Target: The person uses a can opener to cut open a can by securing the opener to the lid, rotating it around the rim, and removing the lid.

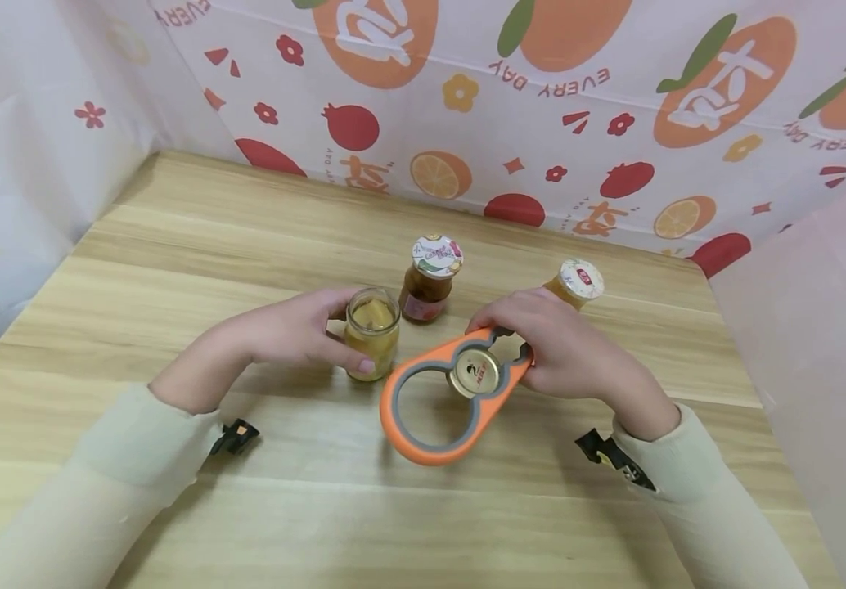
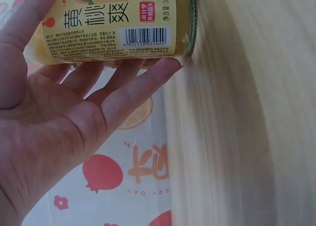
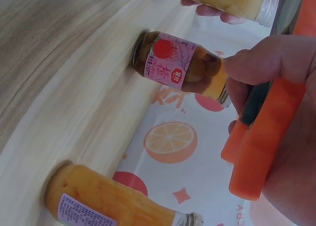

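My left hand (image 1: 298, 331) grips a lidless glass jar (image 1: 373, 343) of yellow fruit, thumb at the near side and fingers behind. In the left wrist view a yellow printed label with a barcode shows on this jar (image 2: 108, 23), whose base is at the tabletop. My right hand (image 1: 563, 343) holds an orange and grey jar opener (image 1: 423, 452) by its narrower end, tilted above the table. A gold lid (image 1: 478, 373) sits in the opener's middle ring, and the large ring has nothing in it. In the right wrist view the opener (image 3: 266, 152) partly hides behind the fingers.
Behind my left hand's jar stands a dark fruit jar (image 1: 426, 286) with a printed lid and pink label. An orange fruit jar (image 1: 576, 284) with a white lid is partly hidden behind my right hand. A fruit-patterned cloth (image 1: 393, 123) hangs along the wooden table's (image 1: 283, 507) back edge.
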`<move>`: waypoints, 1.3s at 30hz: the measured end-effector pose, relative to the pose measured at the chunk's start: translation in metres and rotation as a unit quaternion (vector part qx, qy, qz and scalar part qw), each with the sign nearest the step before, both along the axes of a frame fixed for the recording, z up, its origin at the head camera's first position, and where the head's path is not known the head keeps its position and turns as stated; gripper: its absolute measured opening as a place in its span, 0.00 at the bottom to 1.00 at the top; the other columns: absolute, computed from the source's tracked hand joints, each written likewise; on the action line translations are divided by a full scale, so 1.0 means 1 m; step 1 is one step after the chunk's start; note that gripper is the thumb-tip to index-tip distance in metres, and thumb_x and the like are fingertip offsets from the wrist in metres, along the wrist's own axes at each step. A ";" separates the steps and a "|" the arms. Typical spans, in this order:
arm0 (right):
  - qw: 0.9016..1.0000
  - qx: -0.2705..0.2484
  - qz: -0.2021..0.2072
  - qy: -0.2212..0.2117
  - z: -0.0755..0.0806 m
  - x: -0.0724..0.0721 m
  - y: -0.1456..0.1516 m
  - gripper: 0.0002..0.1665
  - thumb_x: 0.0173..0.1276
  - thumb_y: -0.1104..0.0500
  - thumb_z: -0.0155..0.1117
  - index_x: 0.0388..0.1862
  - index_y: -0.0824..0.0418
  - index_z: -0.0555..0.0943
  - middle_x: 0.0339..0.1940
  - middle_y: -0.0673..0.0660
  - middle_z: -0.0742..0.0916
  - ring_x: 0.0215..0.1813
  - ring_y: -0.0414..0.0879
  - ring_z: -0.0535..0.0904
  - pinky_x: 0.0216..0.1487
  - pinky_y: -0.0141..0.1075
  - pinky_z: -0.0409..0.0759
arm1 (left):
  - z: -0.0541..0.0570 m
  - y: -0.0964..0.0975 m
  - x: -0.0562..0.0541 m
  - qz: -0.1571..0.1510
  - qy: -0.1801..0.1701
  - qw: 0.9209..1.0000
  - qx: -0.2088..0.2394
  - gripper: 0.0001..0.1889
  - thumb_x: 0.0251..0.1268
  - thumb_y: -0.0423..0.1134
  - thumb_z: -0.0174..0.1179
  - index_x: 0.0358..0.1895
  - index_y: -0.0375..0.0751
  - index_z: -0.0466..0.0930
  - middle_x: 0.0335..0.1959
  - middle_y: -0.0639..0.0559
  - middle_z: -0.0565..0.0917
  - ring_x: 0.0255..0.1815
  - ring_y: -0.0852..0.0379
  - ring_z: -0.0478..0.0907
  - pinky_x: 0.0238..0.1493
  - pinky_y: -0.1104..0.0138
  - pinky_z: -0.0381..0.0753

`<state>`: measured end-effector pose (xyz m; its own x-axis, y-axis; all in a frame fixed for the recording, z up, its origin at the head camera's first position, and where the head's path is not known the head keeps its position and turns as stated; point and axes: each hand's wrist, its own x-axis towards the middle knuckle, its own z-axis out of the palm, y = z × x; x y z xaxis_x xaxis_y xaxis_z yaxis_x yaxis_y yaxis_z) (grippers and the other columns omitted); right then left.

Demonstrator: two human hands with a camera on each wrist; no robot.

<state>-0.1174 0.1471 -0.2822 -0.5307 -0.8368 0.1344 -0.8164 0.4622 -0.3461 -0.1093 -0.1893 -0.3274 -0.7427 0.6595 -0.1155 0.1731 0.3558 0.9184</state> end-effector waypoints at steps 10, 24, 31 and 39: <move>1.000 0.003 -0.006 0.000 -0.003 0.000 0.000 0.25 0.54 0.59 0.78 0.51 0.47 0.82 0.45 0.38 0.84 0.48 0.37 0.75 0.58 0.43 0.69 | 0.004 -0.008 -0.006 0.032 0.010 0.999 -0.017 0.31 0.55 0.46 0.76 0.62 0.49 0.74 0.54 0.53 0.81 0.63 0.50 0.72 0.69 0.47 0.63; 1.000 0.003 -0.001 0.000 -0.001 0.001 -0.003 0.24 0.55 0.59 0.77 0.52 0.47 0.82 0.46 0.38 0.84 0.48 0.38 0.75 0.59 0.43 0.70 | 0.006 -0.018 -0.012 0.097 -0.016 0.995 0.007 0.32 0.57 0.39 0.74 0.64 0.44 0.71 0.53 0.47 0.81 0.58 0.50 0.74 0.67 0.49 0.65; 1.000 0.005 -0.004 -0.006 -0.002 0.001 -0.004 0.24 0.55 0.59 0.77 0.52 0.47 0.81 0.46 0.38 0.84 0.49 0.37 0.75 0.60 0.43 0.69 | 0.005 -0.021 -0.013 0.115 -0.021 0.993 0.013 0.32 0.56 0.37 0.74 0.64 0.44 0.72 0.53 0.47 0.81 0.60 0.50 0.73 0.68 0.48 0.63; 1.000 0.003 -0.013 -0.007 -0.005 0.002 -0.003 0.25 0.54 0.59 0.77 0.52 0.47 0.82 0.46 0.38 0.84 0.49 0.37 0.76 0.61 0.44 0.69 | 0.005 -0.031 -0.016 0.152 -0.030 0.988 0.015 0.29 0.59 0.36 0.72 0.63 0.43 0.71 0.51 0.44 0.80 0.54 0.48 0.75 0.60 0.54 0.70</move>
<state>-0.1153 0.1445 -0.2868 -0.5534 -0.8240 0.1219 -0.7996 0.4846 -0.3546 -0.1258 -0.2205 -0.3226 -0.8993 0.4108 -0.1500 0.0066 0.3557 0.9346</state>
